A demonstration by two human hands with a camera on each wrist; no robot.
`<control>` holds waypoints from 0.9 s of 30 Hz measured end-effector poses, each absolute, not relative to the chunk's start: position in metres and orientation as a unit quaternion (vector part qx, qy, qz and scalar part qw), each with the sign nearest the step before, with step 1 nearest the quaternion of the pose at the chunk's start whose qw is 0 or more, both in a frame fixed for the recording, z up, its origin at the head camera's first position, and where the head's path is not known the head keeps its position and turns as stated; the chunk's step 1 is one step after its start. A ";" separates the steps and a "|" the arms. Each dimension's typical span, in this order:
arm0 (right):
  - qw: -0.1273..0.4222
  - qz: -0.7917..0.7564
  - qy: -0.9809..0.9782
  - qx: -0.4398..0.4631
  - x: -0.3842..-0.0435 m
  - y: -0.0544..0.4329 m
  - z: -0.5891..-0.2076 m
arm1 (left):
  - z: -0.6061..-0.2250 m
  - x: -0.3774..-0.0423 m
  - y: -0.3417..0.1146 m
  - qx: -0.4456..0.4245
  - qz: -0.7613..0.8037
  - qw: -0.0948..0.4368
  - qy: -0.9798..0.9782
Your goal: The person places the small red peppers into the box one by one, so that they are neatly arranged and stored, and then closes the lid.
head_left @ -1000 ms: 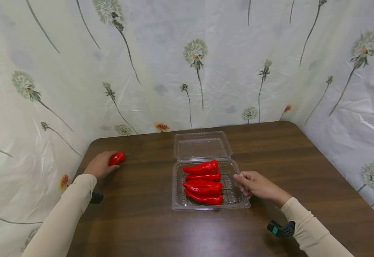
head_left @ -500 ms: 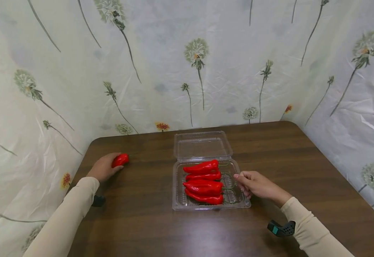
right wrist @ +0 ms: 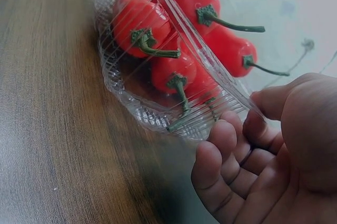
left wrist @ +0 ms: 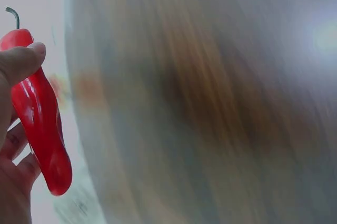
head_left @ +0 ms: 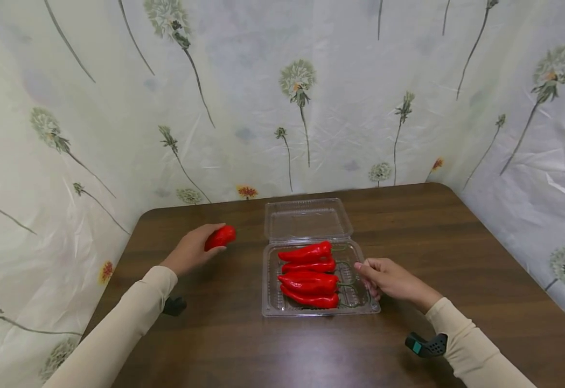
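My left hand [head_left: 192, 250] grips a red pepper [head_left: 221, 237] above the left part of the table. In the left wrist view the whole pepper [left wrist: 42, 113] shows, its green stem pointing up and the thumb across its upper end. A clear plastic clamshell container [head_left: 272, 304] stands mid-table with its lid [head_left: 306, 218] folded back. Inside lie several red peppers [head_left: 308, 281], stems toward the right. My right hand [head_left: 384, 277] pinches the container's right rim between thumb and forefinger; in the right wrist view the other fingers [right wrist: 208, 163] curl below that rim.
The brown wooden table [head_left: 311, 355] has rounded far corners. A pale sheet [head_left: 243, 108] printed with dandelions hangs behind it and along both sides. A black wrist strap [head_left: 425, 345] sits on the right sleeve.
My left hand has moved right with the red pepper, away from the table's left edge toward the container. My right hand keeps its pinch on the rim, and the container stays put.
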State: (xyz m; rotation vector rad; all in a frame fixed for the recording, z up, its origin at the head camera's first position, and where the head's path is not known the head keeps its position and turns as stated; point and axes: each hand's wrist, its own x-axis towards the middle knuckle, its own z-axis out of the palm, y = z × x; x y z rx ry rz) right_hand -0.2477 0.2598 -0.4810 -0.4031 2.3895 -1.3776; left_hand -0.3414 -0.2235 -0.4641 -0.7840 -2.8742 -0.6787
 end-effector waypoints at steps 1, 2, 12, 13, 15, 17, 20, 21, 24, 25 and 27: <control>0.175 -0.487 0.844 -0.143 -0.248 0.260 -0.482 | -0.461 -0.339 -0.215 -0.266 -0.225 0.043 -0.936; 0.175 -0.486 0.844 -0.144 -0.248 0.260 -0.482 | -0.458 -0.337 -0.207 -0.275 -0.229 0.042 -0.933; 0.172 -0.480 0.848 -0.145 -0.248 0.260 -0.481 | -0.438 -0.314 -0.135 -0.359 -0.254 0.027 -0.898; 0.172 -0.481 0.848 -0.144 -0.248 0.260 -0.481 | -0.437 -0.312 -0.128 -0.366 -0.255 0.025 -0.895; 0.172 -0.481 0.847 -0.145 -0.248 0.261 -0.481 | -0.435 -0.308 -0.115 -0.377 -0.256 0.016 -0.890; 0.173 -0.483 0.846 -0.146 -0.248 0.261 -0.482 | -0.434 -0.304 -0.103 -0.388 -0.252 0.006 -0.887; 0.174 -0.487 0.843 -0.148 -0.248 0.261 -0.483 | -0.432 -0.299 -0.087 -0.402 -0.248 -0.010 -0.881; 0.174 -0.489 0.842 -0.148 -0.248 0.262 -0.483 | -0.431 -0.297 -0.082 -0.406 -0.247 -0.015 -0.879; 0.173 -0.491 0.840 -0.150 -0.249 0.262 -0.484 | -0.430 -0.292 -0.069 -0.419 -0.235 -0.022 -0.877; 0.173 -0.492 0.840 -0.150 -0.249 0.262 -0.484 | -0.430 -0.291 -0.065 -0.422 -0.231 -0.023 -0.876; 0.172 -0.492 0.840 -0.151 -0.249 0.263 -0.485 | -0.431 -0.289 -0.058 -0.429 -0.221 -0.024 -0.876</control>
